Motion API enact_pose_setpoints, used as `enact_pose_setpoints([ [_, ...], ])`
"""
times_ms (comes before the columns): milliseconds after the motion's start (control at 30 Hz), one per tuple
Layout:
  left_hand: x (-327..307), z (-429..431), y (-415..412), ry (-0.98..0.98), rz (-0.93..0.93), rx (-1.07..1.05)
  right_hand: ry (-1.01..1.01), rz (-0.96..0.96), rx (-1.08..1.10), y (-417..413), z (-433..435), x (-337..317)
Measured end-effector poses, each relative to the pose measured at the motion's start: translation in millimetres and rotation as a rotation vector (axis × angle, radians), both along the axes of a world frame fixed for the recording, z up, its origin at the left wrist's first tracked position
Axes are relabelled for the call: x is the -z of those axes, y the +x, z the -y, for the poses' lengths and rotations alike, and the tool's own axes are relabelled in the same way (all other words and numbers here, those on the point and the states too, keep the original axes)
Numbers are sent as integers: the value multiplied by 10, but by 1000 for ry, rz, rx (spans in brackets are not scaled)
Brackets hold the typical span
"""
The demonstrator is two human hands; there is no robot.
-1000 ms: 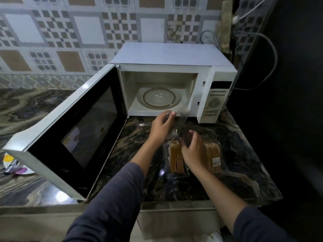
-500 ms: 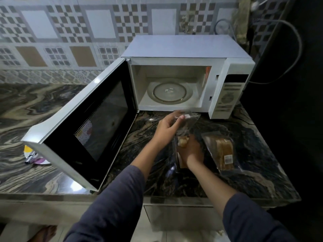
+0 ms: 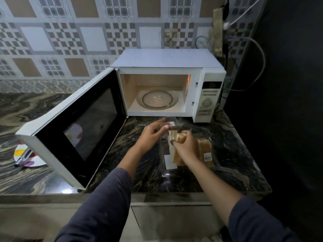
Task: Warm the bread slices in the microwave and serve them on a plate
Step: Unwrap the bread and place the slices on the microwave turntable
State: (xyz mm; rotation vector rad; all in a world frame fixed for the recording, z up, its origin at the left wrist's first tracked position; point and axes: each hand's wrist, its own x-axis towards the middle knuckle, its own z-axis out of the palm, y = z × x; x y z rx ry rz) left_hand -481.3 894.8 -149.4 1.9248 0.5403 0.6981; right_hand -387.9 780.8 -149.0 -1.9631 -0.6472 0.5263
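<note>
On a dark marbled countertop [image 3: 232,151] at frame centre, our right hand [image 3: 185,145] grips a few bread slices [image 3: 176,137], part-way out of a clear bag [image 3: 166,161]. Just left, our left hand [image 3: 152,133] pinches the bag's open mouth (its edges are hard to trace against the stone). A second bread packet [image 3: 206,151] lies partly hidden behind the right hand. Above, the microwave [image 3: 167,60] stands with its door [image 3: 75,126] open; at left edge, that door covers part of a plate [image 3: 22,154].
</note>
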Motion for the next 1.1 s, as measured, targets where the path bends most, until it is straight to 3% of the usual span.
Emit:
enact_pose_setpoints([
  [167,87,200,-43,79,-64,-54,14,-85,8,81,257,47],
  [567,242,501,-195,123,-116,-130,144,25,96,287,635,-235],
  [967,804,701,-355,386,-222,-187,160,16,141,461,449,-283],
  [1100,899,789,-401,310,-239,-193,151,34,114,454,308,-249],
])
